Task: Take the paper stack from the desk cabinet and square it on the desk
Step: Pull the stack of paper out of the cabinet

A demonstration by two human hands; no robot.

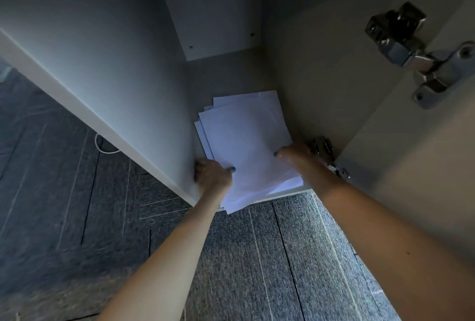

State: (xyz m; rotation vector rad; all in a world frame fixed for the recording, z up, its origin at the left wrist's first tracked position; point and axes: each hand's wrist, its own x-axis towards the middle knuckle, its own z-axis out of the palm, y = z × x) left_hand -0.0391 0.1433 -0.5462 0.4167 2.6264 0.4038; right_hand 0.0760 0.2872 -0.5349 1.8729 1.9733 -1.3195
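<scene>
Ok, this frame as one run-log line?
stage: pickup | paper stack: uneven, in cabinet | left hand: gripping | right hand: gripping

You had a narrow cabinet [231, 74] to work in: its left wall [108, 68] pressed against your left hand [212, 175], and a lower hinge [327, 156] sat just beside your right hand [295, 155]. The front opening over the carpet [270, 256] was unobstructed.

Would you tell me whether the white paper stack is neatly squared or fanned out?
Fanned out: the white paper stack shows staggered sheet corners at its far and left edges, and its near end overhangs the cabinet floor.
</scene>
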